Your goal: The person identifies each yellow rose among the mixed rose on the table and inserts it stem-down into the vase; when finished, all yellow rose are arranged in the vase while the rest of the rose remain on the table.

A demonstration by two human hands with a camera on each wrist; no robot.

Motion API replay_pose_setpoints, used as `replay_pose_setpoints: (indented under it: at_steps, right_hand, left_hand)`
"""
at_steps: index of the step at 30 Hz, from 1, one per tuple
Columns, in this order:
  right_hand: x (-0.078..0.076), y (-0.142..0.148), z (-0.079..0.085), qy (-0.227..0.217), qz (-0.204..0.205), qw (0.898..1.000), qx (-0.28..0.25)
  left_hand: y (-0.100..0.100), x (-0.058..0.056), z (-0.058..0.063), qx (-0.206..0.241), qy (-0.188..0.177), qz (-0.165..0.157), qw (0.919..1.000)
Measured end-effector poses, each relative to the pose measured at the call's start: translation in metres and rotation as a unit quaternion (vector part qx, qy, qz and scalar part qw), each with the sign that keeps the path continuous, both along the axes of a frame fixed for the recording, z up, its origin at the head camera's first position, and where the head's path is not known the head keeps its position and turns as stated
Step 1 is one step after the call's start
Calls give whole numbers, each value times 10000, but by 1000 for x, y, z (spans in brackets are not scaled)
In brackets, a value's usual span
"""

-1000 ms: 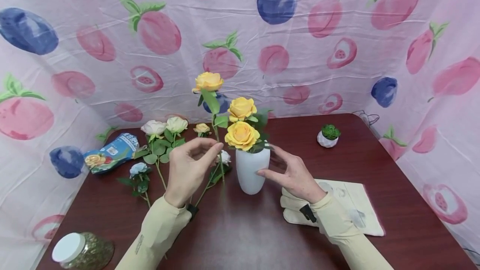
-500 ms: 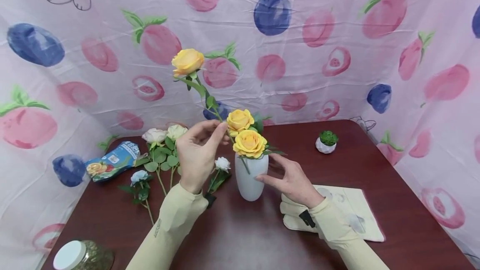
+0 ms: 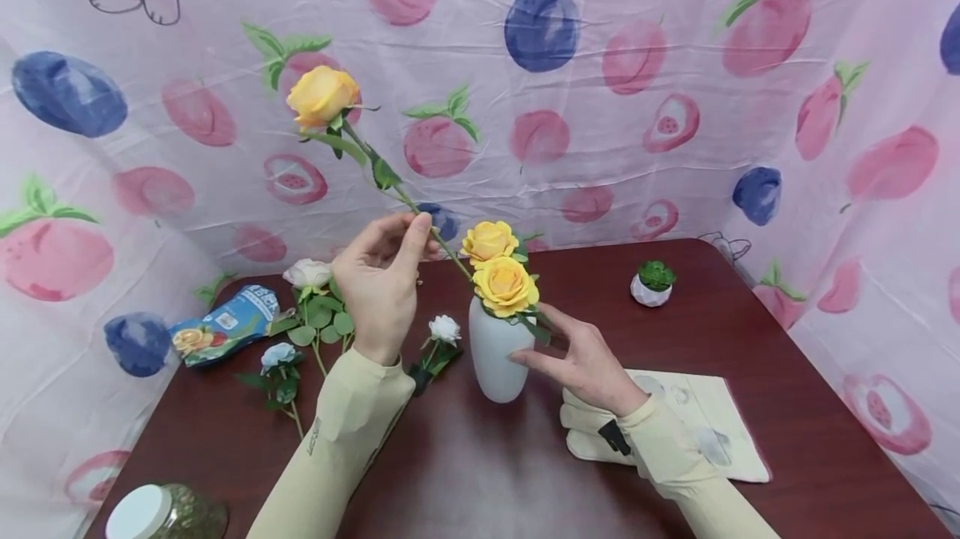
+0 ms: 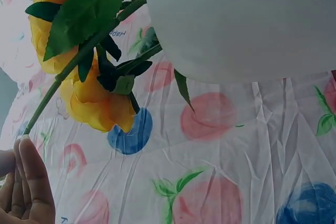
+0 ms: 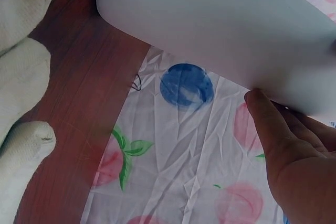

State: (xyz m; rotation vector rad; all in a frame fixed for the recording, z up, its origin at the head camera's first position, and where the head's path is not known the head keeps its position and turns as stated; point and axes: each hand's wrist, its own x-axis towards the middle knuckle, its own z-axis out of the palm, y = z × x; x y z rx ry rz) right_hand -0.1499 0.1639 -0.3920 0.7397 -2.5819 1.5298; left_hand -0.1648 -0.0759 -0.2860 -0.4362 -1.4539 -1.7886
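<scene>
My left hand [image 3: 384,285] pinches the green stem of a yellow rose [image 3: 324,97], which leans up and to the left. The stem's lower end reaches the mouth of a white vase [image 3: 501,354], behind the blooms there. Two more yellow roses [image 3: 506,285] stand in the vase, their heads close over its rim. In the left wrist view, fingertips [image 4: 30,148] pinch the stem below green leaves [image 4: 86,17]. My right hand [image 3: 588,356] holds the vase's right side, thumb in front; its other fingers are partly hidden behind. The right wrist view shows fingers [image 5: 268,111] against the vase wall [image 5: 210,30].
Left on the brown table [image 3: 480,481] lie a white rose [image 3: 444,329], a blue rose [image 3: 279,356], pale roses [image 3: 307,274] and a blue pouch [image 3: 228,324]. A lidded jar [image 3: 168,512] stands front left. Right are cream gloves [image 3: 705,422] and a potted succulent [image 3: 652,283].
My left hand has lifted the yellow rose, tilted its bloom up and left, and brought its stem end to the vase mouth. My right hand stays on the vase.
</scene>
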Motion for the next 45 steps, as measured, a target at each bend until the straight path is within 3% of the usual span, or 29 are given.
replay_pose_setpoints:
  at_steps: [5, 14, 22, 27, 31, 37, 45]
  right_hand:
    - [3, 0, -2, -6, 23, 10000, 13]
    - [2, -2, -2, 52, 126, 9999, -104]
    - [0, -2, -1, 95, 101, 9999, -60]
    - [0, -1, -1, 93, 110, 9999, -92]
    - [0, -1, -1, 93, 106, 9999, -94]
    - [-1, 0, -1, 120, 132, 9998, -73]
    - [-2, 0, -1, 142, 133, 9998, -55]
  left_hand:
    - [4, 0, -15, -9, -302, -97, 9995]
    - [9, 5, -50, -761, -814, -388, 9930]
    - [7, 10, -66, -1473, -1261, -513, 9797]
    - [4, 11, -73, -1623, -1391, -706, 9743]
    - [3, 10, -79, -1591, -1473, -806, 9729]
    - [4, 10, -86, -1119, -1737, -1003, 9733]
    - [8, 4, -83, -790, -1439, -724, 9838]
